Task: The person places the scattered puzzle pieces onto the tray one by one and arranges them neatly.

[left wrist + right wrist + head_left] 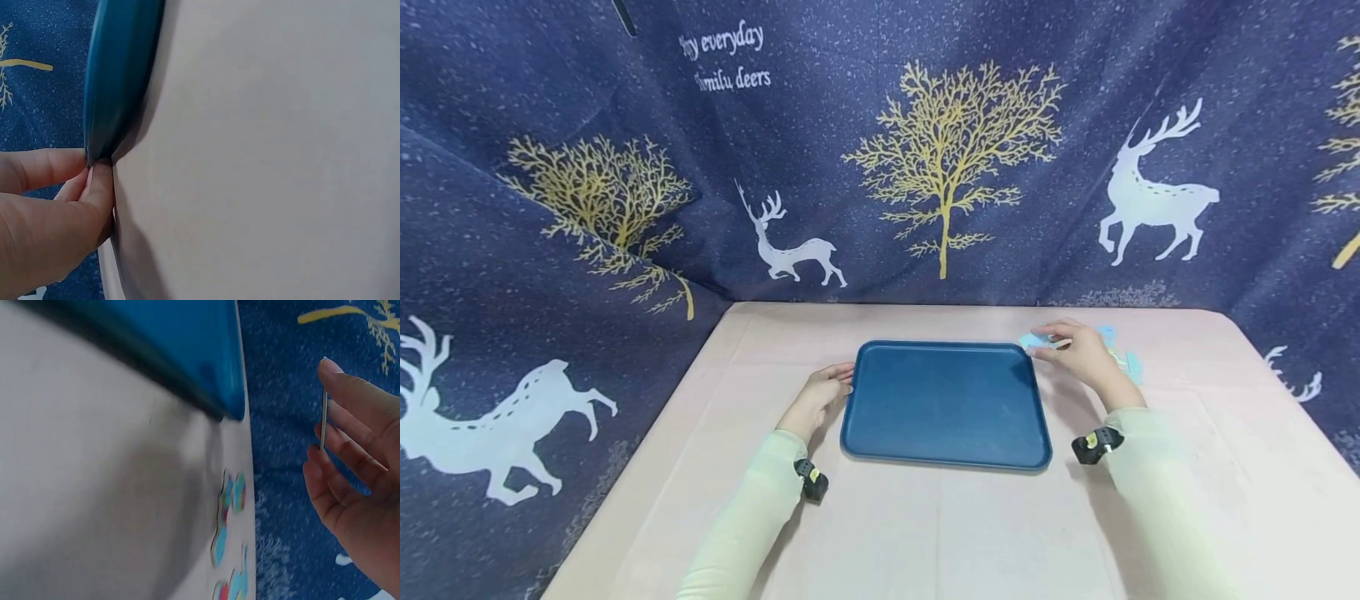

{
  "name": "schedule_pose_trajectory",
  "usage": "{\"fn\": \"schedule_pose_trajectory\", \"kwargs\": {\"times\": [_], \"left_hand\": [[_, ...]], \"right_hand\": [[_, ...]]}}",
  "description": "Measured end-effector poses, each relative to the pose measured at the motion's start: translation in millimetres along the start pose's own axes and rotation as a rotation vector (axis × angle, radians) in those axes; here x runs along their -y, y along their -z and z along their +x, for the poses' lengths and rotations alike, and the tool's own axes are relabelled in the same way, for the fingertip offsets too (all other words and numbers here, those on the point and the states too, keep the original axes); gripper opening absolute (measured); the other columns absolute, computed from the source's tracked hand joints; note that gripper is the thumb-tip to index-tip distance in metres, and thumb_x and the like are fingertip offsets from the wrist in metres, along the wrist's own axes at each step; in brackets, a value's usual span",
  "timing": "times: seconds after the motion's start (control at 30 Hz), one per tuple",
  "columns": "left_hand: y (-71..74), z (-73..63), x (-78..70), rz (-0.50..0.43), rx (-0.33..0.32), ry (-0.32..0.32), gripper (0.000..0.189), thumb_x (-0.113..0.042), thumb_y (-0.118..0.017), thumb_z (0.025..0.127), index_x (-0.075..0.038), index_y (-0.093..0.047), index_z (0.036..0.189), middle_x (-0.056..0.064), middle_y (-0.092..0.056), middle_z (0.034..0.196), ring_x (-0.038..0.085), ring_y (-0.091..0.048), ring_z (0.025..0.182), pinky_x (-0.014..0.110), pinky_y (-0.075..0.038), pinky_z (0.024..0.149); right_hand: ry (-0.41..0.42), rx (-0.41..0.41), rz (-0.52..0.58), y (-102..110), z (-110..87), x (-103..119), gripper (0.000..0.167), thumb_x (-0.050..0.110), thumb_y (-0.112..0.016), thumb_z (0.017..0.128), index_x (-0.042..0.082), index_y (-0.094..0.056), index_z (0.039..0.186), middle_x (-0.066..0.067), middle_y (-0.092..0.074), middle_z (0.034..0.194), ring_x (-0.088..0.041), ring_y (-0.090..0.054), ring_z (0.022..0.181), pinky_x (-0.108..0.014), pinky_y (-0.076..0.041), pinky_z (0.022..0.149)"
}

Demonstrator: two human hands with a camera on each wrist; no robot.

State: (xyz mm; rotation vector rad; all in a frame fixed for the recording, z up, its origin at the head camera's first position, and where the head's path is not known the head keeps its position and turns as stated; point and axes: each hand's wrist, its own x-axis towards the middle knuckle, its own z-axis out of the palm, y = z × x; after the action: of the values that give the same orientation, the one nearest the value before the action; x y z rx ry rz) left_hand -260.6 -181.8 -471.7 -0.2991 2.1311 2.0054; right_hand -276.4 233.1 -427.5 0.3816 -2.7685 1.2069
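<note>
A dark blue rectangular tray [947,404] with a raised rim lies on the table. At its left side my left hand [820,396] grips the rim between fingers and thumb; in the left wrist view these fingers [47,169] meet the tray's edge [122,75]. Near the tray's far right corner, my right hand [1078,350] holds a thin flat light-blue piece [1033,340] by its edges. That flat piece [324,419] appears edge-on in the right wrist view, so its face is hidden there. Several colourful flat cut-out pieces [1131,364] lie behind the right hand, partly covered by it.
A pale pink cloth covers the table [887,533]. Beyond its far edge hangs a dark blue curtain [865,108] printed with deer and gold trees. In the right wrist view, coloured pieces [221,519] lie near the table's edge, beyond the tray corner.
</note>
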Motion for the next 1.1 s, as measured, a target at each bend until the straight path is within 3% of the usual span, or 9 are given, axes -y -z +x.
{"fn": "schedule_pose_trajectory", "kwargs": {"times": [0.6,1.1], "left_hand": [[0.2,0.1,-0.2,0.03,-0.002,0.004,0.054,0.019,-0.046,0.083,0.007,-0.048,0.135,0.025,-0.049,0.138,0.034,-0.045,0.13,0.038,-0.04,0.108],[0.9,2.8,1.3,0.058,-0.015,0.011,0.054,0.017,-0.048,0.083,0.005,-0.049,0.136,0.023,-0.051,0.137,0.034,-0.047,0.13,0.038,-0.041,0.107]], "right_hand": [[0.017,-0.007,0.112,-35.3,25.3,39.7,0.044,0.02,-0.074,0.085,0.002,-0.064,0.123,-0.018,-0.055,0.13,-0.035,-0.058,0.106,-0.048,-0.053,0.089],[0.067,0.046,0.182,-82.5,51.4,67.9,0.041,0.016,-0.074,0.084,0.001,-0.065,0.121,-0.017,-0.056,0.128,-0.034,-0.057,0.108,-0.045,-0.052,0.092]]}}
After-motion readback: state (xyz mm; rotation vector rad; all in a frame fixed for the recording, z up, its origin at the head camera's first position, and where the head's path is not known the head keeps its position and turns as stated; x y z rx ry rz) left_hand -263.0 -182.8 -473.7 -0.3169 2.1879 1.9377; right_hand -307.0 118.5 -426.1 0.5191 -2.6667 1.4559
